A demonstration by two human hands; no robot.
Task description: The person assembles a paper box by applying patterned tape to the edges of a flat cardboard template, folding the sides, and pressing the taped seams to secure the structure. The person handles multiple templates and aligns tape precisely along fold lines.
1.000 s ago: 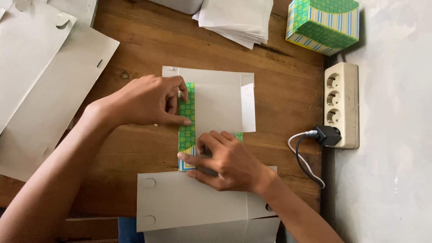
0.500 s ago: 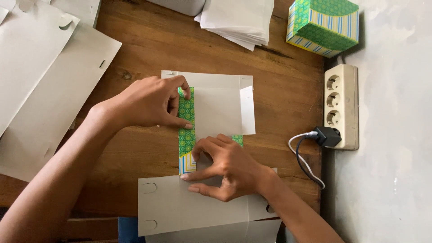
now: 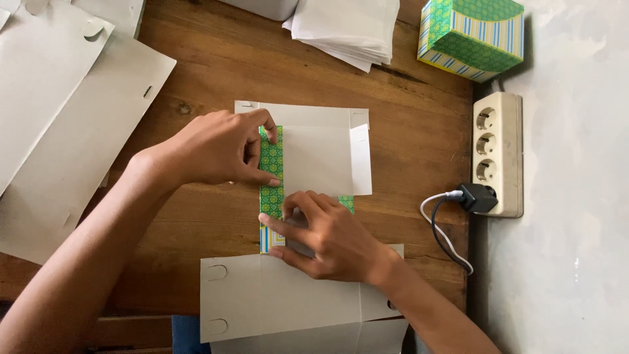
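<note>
Pressing on a flat box blank (image 3: 314, 157) at the table's (image 3: 196, 72) middle, our left hand (image 3: 216, 147) pinches its green patterned side flap (image 3: 271, 170); our right hand (image 3: 327, 236) lies spread over the near fold, perhaps creasing it; far right stands a finished green striped box (image 3: 472, 36).

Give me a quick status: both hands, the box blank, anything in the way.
Left hand pinching the green patterned flap. Right hand pressing the flat box blank down. Nothing in the way; finished green box sits apart.
</note>
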